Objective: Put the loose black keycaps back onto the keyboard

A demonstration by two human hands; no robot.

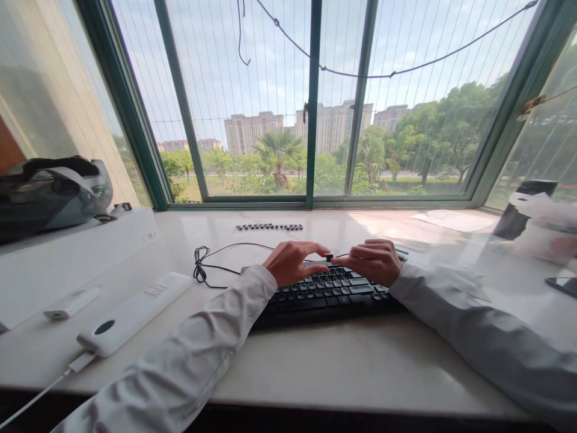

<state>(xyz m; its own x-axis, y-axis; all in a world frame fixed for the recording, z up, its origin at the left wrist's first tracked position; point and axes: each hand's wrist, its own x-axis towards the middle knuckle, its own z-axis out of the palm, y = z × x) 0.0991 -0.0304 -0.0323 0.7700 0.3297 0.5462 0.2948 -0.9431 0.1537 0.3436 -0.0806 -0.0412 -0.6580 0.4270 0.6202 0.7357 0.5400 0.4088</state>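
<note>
- Window (314, 150): green-framed, spanning the background, with trees and tall buildings beyond the panes.
- Countertop (360, 361): pale and glossy, bearing every object listed below.
- White box (130, 240): long, at the left, with a dark bulky item (54, 198) on top.
- Keyboard (329, 293): black, lying flat at the centre beneath both hands.
- White device (139, 313): oblong, with a dark oval on its face and a cable plugged into its near end; well left of the keyboard.
- Left hand (295, 263): over the keyboard's upper part, thumb and index parted, the index tip at the keycap; whether it pinches cannot be told.
- Right hand (374, 261): fingers curled, a fingertip meeting the keycap from the right; its grip cannot be told.
- Black cord (201, 264): bundled in loops left of the keyboard.
- Row of small dark pieces (269, 227): lined up between keyboard and window.
- Keycap (329, 258): small, black, between the two hands' fingertips, above the keyboard's far side.
</note>
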